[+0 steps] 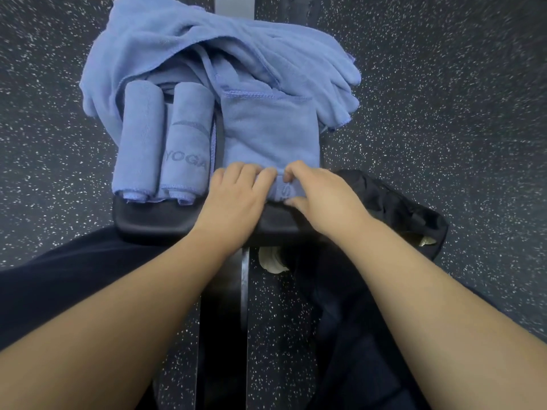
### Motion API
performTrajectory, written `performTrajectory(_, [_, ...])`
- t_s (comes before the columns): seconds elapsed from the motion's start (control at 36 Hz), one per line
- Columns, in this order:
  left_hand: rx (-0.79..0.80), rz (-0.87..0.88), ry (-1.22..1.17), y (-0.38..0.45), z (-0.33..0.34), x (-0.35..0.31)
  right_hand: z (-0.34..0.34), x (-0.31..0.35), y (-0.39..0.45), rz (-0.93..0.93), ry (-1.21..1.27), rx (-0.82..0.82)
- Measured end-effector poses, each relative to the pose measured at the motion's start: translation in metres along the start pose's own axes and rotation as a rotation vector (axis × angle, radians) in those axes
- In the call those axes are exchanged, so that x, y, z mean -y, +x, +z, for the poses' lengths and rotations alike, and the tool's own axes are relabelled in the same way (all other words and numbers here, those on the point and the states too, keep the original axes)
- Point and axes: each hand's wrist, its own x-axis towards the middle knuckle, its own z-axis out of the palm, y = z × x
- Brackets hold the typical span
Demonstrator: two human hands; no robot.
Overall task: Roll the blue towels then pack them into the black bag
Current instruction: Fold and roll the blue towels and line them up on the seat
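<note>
Speckled dark floor (444,99) surrounds a black padded table (154,220) seen from the head camera. Two rolled blue towels lie side by side at the left of the table: the left roll (142,137) is plain, and the right roll (188,143), touching it, bears the word "YOGA". To their right lies a flat towel (272,131), its near end turned into the beginning of a roll. The left hand (236,196) rests on this rolled end with fingers curled over it; the right hand (316,190) pinches the same end between curled fingers and thumb. A heap of loose towels (207,45) covers the far part of the table. The black bag (399,208) lies at the near right, just beside the right hand, partly on the floor. Dark trouser legs (59,285) fill the near foreground.
</note>
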Motion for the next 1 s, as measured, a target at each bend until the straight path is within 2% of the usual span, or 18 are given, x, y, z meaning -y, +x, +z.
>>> performTrajectory(0.11, [0.066,0.039,-0.036,-0.002,-0.005,-0.003,-0.007,-0.004,-0.007,0.072,0.089,0.109])
performTrajectory(0.25, [0.126,0.06,-0.015,-0.001,-0.012,0.003,0.0,-0.005,-0.007,0.092,0.151,0.094])
performTrajectory(0.39, [0.238,0.062,0.046,0.004,-0.02,0.007,0.003,-0.004,-0.008,0.119,0.089,0.055])
performTrajectory(0.5, [0.179,0.087,0.05,0.003,-0.022,0.012,0.006,-0.001,-0.009,0.164,0.006,0.028])
performTrajectory(0.67, [0.036,0.126,0.153,0.001,-0.021,0.008,0.009,0.005,-0.007,0.119,-0.183,-0.11])
performTrajectory(0.83, [0.069,0.177,0.101,-0.012,-0.02,0.004,0.018,0.007,-0.001,0.112,-0.203,-0.226])
performTrajectory(1.0, [0.073,0.145,0.123,-0.011,-0.018,0.002,0.012,0.004,0.012,0.099,-0.219,-0.207])
